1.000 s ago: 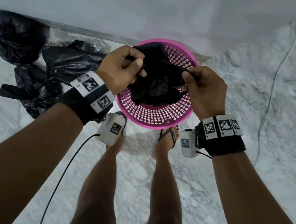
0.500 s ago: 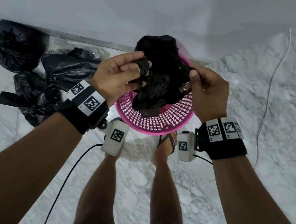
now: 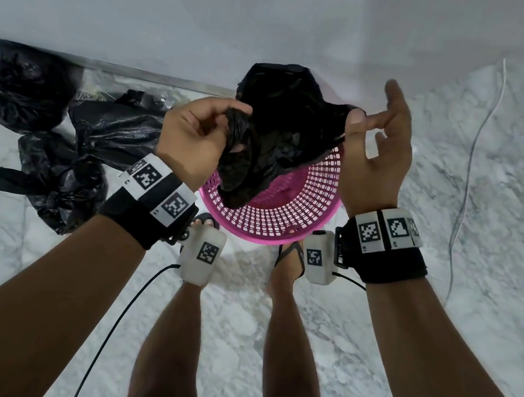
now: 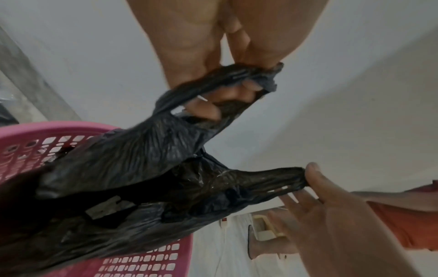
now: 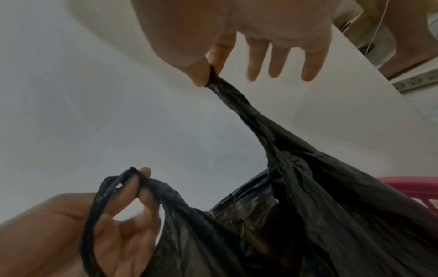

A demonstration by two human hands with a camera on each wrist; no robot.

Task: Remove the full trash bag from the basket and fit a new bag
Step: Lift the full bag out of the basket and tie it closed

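Observation:
A black trash bag (image 3: 281, 126) hangs partly above and partly inside the pink mesh basket (image 3: 284, 222) on the floor by the wall. My left hand (image 3: 228, 118) grips the bag's left handle, its fingers curled through the loop (image 4: 227, 90). My right hand (image 3: 357, 117) pinches the right handle between thumb and forefinger (image 5: 208, 75), with the other fingers spread straight. The bag's mouth is stretched between the two hands. In the left wrist view the bag (image 4: 142, 168) drapes over the basket's rim (image 4: 28, 131). Its contents are hidden.
Three tied black bags (image 3: 22, 84) (image 3: 111, 128) (image 3: 59, 181) lie on the marble floor to the left. A white wall stands right behind the basket. My sandalled feet (image 3: 292, 257) stand just before it. A thin cable (image 3: 473, 162) runs down the right side.
Both hands have risen and moved apart, lifting the bag higher out of the basket. The right hand's outer fingers have spread while thumb and forefinger keep the pinch.

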